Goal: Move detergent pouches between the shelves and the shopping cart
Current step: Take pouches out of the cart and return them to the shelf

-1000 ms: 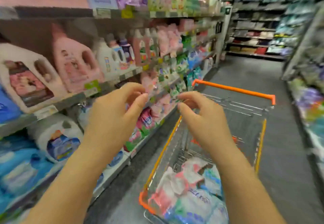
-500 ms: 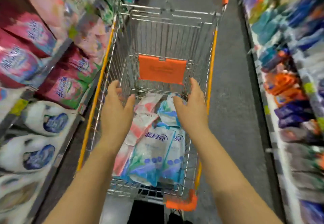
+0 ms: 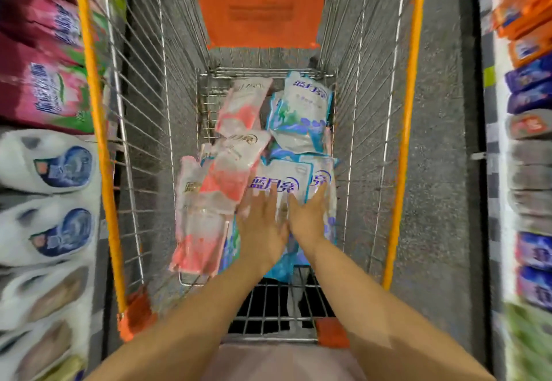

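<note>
I look straight down into the wire shopping cart point(image 3: 409, 88) with its orange rim. Several detergent pouches lie on its floor: pink-and-white ones point(image 3: 236, 153) on the left, blue-and-white ones point(image 3: 301, 109) on the right. My left hand point(image 3: 263, 225) and my right hand point(image 3: 309, 216) reach deep into the cart side by side, fingers stretched forward. Both lie over the nearest blue-and-white pouch point(image 3: 286, 177), fingertips at its printed label. Neither hand is curled round anything.
The orange child-seat flap point(image 3: 260, 10) hangs on the cart's far wall. Shelves on the left hold pink pouches point(image 3: 41, 88) and white jugs point(image 3: 50, 165). Shelves on the right carry orange and blue packs point(image 3: 528, 82). Grey floor shows beside the cart.
My view has tilted down from the shelf aisle into the cart. Both hands have dropped from the cart's upper rim level down onto the pouches at its floor and moved closer together.
</note>
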A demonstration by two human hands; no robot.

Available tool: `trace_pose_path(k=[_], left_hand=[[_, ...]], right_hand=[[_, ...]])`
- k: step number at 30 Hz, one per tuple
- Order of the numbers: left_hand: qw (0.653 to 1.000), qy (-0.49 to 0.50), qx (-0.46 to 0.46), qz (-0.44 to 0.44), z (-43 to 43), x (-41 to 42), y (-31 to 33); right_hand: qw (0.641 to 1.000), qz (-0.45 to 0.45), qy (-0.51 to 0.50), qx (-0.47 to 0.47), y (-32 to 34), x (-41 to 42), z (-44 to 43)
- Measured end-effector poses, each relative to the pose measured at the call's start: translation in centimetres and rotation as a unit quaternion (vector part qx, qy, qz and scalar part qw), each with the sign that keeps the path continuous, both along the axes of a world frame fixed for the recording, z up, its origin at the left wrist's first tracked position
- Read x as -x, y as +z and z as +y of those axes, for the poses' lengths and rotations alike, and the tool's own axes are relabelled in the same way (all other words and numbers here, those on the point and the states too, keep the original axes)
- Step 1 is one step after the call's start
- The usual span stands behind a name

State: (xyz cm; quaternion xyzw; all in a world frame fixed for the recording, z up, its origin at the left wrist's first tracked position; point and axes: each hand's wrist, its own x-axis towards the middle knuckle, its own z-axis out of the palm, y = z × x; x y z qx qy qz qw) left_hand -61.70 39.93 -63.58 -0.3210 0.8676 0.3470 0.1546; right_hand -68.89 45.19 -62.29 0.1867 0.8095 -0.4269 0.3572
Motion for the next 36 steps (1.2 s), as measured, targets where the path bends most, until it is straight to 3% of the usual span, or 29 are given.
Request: trace_pose_path(k=[3, 6, 8, 13, 20, 26, 30, 36], left_hand=[[0.996, -0.051, -0.045, -0.056, 0.2, -1.3, -1.4], [0.997, 0.003, 0.021, -0.071, -1.0, -1.8, -2.3], [0.998, 0.045, 0.035, -0.037, -1.8, -1.6, -2.4], [0.986, 0.160, -0.052, 0.007, -1.9, -0.8, -2.2], [0.956, 0.251, -0.148, -0.024, 0.4, 0.7, -0.9], [0.941, 0.295, -0.165, 0.016, 2.1, 0.5, 1.8], [0.933, 0.297, -0.165, 0.120, 3.2, 1.1, 6.0], [0.844, 0.364, -0.291, 0.267, 3.5, 1.1, 14.5]], right_hand=[[0.999, -0.039, -0.019, 0.010, -1.5, -1.1, 0.1], [0.997, -0.075, -0.028, -0.014, -2.6, -1.3, 0.3], [0.993, -0.102, -0.058, -0.002, -3.5, -1.0, 0.8], [0.980, -0.155, -0.079, 0.099, -3.6, -1.3, 0.3], [0.985, -0.149, -0.020, 0.081, -2.6, -1.2, 0.3], [0.997, -0.029, 0.039, 0.055, 2.2, -1.3, 2.7], [0.992, 0.059, 0.077, 0.082, 7.1, -0.3, 4.6], [0.959, 0.178, 0.099, 0.199, 17.9, 1.0, 6.0]])
